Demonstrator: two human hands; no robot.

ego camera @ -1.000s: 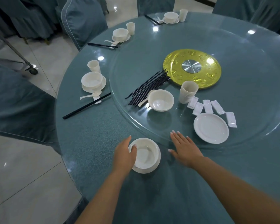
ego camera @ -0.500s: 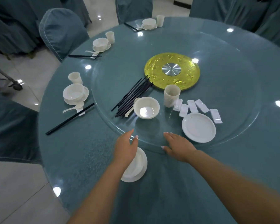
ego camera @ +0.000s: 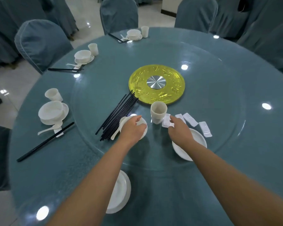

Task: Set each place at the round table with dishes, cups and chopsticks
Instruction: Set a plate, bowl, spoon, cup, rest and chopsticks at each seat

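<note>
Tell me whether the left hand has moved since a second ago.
Yes. The left hand has left the near plate and reached forward onto the turntable, over the bowl.

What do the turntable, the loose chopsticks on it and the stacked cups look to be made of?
Turntable: clear glass, glossy; the teal cloth shows through it and ceiling lights mirror on it. Chopsticks: smooth black, probably plastic or lacquered wood; I cannot tell which. Stacked cups: matte cream, opaque, likely melamine or ceramic.
</note>
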